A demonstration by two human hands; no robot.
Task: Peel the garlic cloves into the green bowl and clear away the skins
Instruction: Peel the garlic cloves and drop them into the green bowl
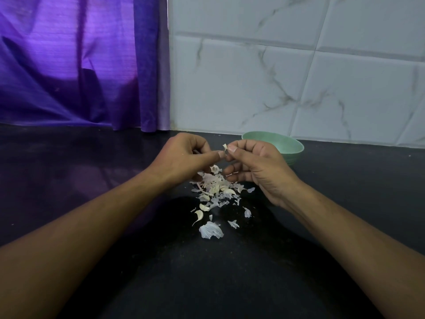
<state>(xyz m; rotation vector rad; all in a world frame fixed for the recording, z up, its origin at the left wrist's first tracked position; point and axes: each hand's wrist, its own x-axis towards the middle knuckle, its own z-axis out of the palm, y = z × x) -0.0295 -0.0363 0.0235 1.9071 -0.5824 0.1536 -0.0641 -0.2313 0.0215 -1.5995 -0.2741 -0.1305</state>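
Both my hands meet above the dark counter, fingertips together on a small garlic clove. My left hand pinches it from the left with curled fingers. My right hand pinches it from the right, a bit of white skin sticking up by the thumb. Beneath the hands lies a pile of garlic skins and cloves. A larger skin flake lies nearer to me. The green bowl stands behind my right hand, partly hidden by it; its contents are out of sight.
A purple curtain hangs at the back left down to the counter. A white marble-tiled wall rises behind the bowl. The counter stretches dark on both sides of the pile.
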